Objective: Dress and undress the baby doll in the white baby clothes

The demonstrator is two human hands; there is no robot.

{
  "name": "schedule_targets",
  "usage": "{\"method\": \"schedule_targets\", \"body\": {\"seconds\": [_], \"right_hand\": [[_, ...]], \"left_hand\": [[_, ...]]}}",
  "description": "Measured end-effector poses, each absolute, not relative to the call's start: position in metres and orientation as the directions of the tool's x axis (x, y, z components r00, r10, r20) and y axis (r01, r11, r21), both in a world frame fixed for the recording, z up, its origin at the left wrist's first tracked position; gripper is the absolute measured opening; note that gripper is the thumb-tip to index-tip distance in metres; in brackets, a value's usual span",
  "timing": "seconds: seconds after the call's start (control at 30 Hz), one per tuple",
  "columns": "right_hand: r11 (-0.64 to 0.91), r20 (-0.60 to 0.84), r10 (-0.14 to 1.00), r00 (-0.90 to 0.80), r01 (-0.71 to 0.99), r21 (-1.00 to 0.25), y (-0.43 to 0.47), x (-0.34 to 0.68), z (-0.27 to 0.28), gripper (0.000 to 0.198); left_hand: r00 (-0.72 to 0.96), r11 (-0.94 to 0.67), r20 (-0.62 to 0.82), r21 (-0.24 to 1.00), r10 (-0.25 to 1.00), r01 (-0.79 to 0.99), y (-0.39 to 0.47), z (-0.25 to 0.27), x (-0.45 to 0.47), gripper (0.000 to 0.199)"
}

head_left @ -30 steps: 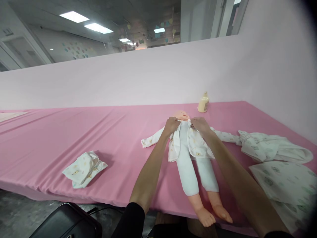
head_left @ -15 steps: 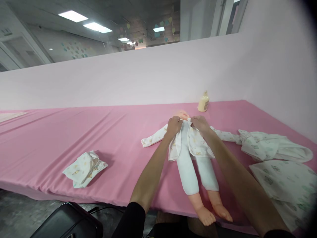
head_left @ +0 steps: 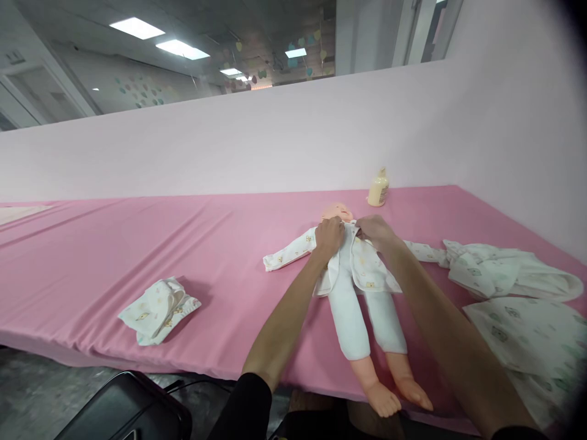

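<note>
Your left hand point(head_left: 330, 236): fingers curled closed, gripping the white printed jacket point(head_left: 372, 269) at the neck. Your right hand point(head_left: 376, 231): fingers pinched on its other front edge, also at the neck. Doll point(head_left: 349, 324), one: face up, head toward the pink surface's point(head_left: 224, 256) far edge, feet at the near edge, long axis slanting slightly rightward toward you.

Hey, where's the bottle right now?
In the head view, the bottle stands right of centre, at the back of the pink sheet near the wall, just beyond the right hand.
</note>
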State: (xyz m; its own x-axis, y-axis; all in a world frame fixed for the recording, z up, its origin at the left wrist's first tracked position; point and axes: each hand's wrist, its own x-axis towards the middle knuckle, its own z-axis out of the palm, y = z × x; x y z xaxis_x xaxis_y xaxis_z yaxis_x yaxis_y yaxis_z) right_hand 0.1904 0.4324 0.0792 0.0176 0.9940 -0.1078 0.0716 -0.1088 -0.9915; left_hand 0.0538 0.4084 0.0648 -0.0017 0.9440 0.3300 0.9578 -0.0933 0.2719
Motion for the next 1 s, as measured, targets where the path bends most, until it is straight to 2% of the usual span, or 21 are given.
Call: {"method": "schedule_targets", "body": {"seconds": [0.17,0.33,0.67,1.0], "right_hand": [[-0.127,-0.125,0.990,-0.065,-0.030,-0.991,0.429,0.189,0.081,0.028],[-0.086,-0.075,0.984,-0.161,-0.064,-0.994,0.427,0.190,0.079,0.025],[0.083,0.065,0.984,-0.166,0.105,-0.991,0.432,0.187,0.069,0.021],[0.108,0.063,0.967,-0.248,0.173,-0.979,0.434,0.188,0.070,0.023]], "left_hand": [[-0.006,-0.095,0.334,0.284,0.943,0.954,0.408,0.064,0.054,0.030],[0.020,-0.144,0.352,0.330,0.936,0.933,0.410,0.064,0.053,0.031],[-0.006,-0.150,0.335,0.438,0.942,0.887,0.410,0.066,0.051,0.035],[-0.055,-0.124,0.281,0.581,0.958,0.804,0.412,0.068,0.050,0.026]]}}
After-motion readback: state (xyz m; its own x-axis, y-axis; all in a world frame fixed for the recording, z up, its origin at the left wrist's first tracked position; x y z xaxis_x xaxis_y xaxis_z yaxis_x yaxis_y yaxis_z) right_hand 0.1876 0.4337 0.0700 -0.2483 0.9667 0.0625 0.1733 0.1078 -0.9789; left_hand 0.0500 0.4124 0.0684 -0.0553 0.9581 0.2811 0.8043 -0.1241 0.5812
